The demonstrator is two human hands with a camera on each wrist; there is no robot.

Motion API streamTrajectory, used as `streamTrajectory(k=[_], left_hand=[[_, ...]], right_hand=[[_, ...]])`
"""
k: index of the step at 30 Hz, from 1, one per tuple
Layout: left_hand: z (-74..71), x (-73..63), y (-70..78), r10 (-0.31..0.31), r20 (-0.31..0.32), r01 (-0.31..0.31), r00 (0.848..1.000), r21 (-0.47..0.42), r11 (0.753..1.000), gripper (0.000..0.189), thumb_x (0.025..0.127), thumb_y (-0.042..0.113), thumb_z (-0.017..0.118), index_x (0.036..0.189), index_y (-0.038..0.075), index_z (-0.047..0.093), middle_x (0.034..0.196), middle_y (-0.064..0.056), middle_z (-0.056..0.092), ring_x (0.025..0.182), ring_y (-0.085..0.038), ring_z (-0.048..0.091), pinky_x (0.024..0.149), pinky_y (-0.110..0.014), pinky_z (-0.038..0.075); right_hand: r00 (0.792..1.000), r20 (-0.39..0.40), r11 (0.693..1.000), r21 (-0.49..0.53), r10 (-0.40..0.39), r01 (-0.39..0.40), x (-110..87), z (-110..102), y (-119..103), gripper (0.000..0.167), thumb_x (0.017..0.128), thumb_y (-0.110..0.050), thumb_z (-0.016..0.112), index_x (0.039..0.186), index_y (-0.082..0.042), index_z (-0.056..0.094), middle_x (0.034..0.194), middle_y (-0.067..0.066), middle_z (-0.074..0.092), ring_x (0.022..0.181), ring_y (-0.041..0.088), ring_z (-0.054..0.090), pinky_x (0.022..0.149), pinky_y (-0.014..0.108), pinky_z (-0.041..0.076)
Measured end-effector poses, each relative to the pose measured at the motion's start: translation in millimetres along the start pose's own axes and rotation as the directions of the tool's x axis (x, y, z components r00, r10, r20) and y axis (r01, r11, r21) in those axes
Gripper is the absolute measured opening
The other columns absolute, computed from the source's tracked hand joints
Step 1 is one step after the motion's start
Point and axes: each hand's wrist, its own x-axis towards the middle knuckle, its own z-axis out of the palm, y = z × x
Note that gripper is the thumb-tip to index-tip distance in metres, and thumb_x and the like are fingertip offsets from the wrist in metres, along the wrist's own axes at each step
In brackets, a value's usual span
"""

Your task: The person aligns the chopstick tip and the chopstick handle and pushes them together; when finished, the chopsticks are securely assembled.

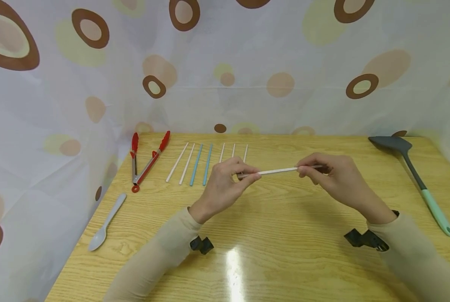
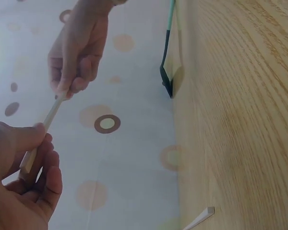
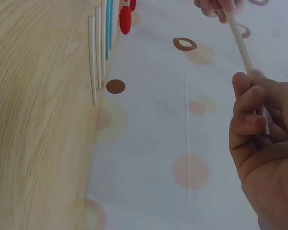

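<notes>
A white chopstick (image 1: 278, 171) is held level above the wooden table, stretched between both hands. My left hand (image 1: 225, 182) pinches it near one end between thumb and fingers. Toward the other end, my right hand (image 1: 336, 178) pinches it the same way. In the left wrist view the squared thick end of the chopstick (image 2: 28, 163) pokes out past the left thumb. The right wrist view shows its thin tip (image 3: 266, 124) beside the curled right fingers. Behind the left hand lie several more chopsticks side by side, white ones (image 1: 177, 162) and blue ones (image 1: 196, 165).
Red-tipped tongs (image 1: 148, 166) lie spread at the back left. A pale grey spoon (image 1: 98, 239) is near the left edge of the table (image 1: 278, 235). On the right lies a dark spatula (image 1: 392, 143) with a mint-green handle. A patterned curtain (image 1: 247, 105) hangs behind.
</notes>
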Motion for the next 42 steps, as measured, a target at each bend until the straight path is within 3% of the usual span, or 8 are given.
streamTrajectory(k=[4,7,13,17,19,26,35,42], left_hand=[[-0.9,-2.4,3.1,-0.102,0.028,0.103,0.994,-0.055,0.993,0.009,0.09,0.016,0.076,0.098,0.011,0.079,0.086,0.008,0.067,0.072,-0.006,0.058,0.064,-0.027,0.05],[-1.9,-4.1,6.6,-0.259,0.147,0.277,0.955,-0.127,0.952,0.011,0.091,0.018,0.075,0.1,0.013,0.078,0.086,0.008,0.07,0.074,-0.01,0.062,0.065,-0.029,0.052],[3.8,-6.4,10.3,-0.461,0.436,0.615,0.773,-0.334,0.715,0.02,0.09,0.011,0.075,0.109,0.004,0.075,0.088,-0.006,0.072,0.081,-0.036,0.064,0.073,-0.046,0.055],[10.1,-7.5,7.1,-0.471,0.525,0.698,0.709,-0.423,0.578,0.025,0.089,0.004,0.075,0.112,-0.004,0.071,0.092,-0.012,0.071,0.08,-0.03,0.067,0.083,-0.061,0.049],[12.1,-7.5,5.2,-0.463,0.549,0.713,0.696,-0.445,0.542,0.026,0.09,0.003,0.073,0.113,-0.008,0.069,0.094,-0.015,0.071,0.078,-0.023,0.067,0.085,-0.062,0.048],[17.9,-5.9,0.5,-0.469,0.573,0.736,0.672,-0.444,0.511,0.02,0.093,0.006,0.07,0.108,-0.006,0.072,0.106,-0.022,0.069,0.078,-0.019,0.068,0.079,-0.043,0.056],[32.4,-0.9,-17.2,-0.592,0.504,0.778,0.629,-0.417,0.471,0.029,0.087,0.002,0.075,0.113,-0.009,0.067,0.098,-0.016,0.071,0.078,-0.022,0.07,0.078,-0.045,0.056],[37.4,4.4,-35.2,-0.687,0.431,0.805,0.585,-0.411,0.428,0.028,0.087,0.003,0.076,0.113,-0.005,0.068,0.098,-0.016,0.071,0.077,-0.025,0.07,0.077,-0.043,0.057]], right_hand=[[0.984,0.018,0.973,0.146,0.178,-0.178,2.0,-6,6,0.013,0.091,-0.003,0.071,0.101,-0.012,0.073,0.079,0.001,0.067,0.06,0.015,0.057,0.051,0.025,0.044],[0.956,0.044,0.921,0.259,0.29,-0.291,4.1,-8,11,0.011,0.094,-0.01,0.07,0.104,-0.007,0.071,0.083,0.011,0.068,0.066,0.02,0.06,0.056,0.028,0.049],[0.932,0.127,0.803,0.477,0.34,-0.358,11.5,-3,23,0.022,0.095,-0.01,0.068,0.112,0.004,0.066,0.094,0.023,0.066,0.076,0.026,0.065,0.065,0.031,0.055],[0.932,0.17,0.759,0.544,0.318,-0.359,17.9,1,26,0.024,0.095,-0.006,0.066,0.116,0.007,0.063,0.099,0.023,0.065,0.084,0.028,0.066,0.069,0.033,0.056],[0.932,0.183,0.751,0.554,0.312,-0.36,21.3,3,26,0.027,0.096,-0.006,0.066,0.119,0.005,0.062,0.1,0.022,0.065,0.086,0.029,0.067,0.072,0.034,0.056],[0.907,0.22,0.696,0.585,0.358,-0.416,35.3,13,31,0.045,0.095,-0.009,0.068,0.137,-0.004,0.051,0.102,0.023,0.066,0.091,0.033,0.067,0.079,0.04,0.055],[0.797,0.323,0.503,0.64,0.51,-0.581,57.1,39,46,0.036,0.095,-0.011,0.069,0.121,0.009,0.056,0.103,0.013,0.068,0.092,0.023,0.068,0.079,0.032,0.055],[0.733,0.361,0.448,0.611,0.577,-0.653,73.1,62,67,0.039,0.097,-0.009,0.066,0.126,0.013,0.053,0.108,0.017,0.064,0.089,0.02,0.068,0.081,0.032,0.055]])
